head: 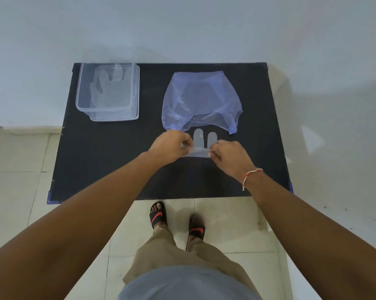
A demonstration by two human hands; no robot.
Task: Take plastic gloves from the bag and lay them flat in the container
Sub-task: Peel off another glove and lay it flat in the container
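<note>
Between both hands: clear glove (201, 146) | left hand (169, 148) pinches its cuff; right hand (230, 158) pinches opposite edge

The glove (201, 146) pinched between the fingers of both hands is translucent white; the bag (201, 100) just beyond the fingers is translucent lilac-blue. The container (109, 92), beyond the fingers to the left, is clear, and the table (117, 148) under them is matt black. The wrist thread (251, 175) is red and white; the sandals (158, 214) are black with red marks.
</note>
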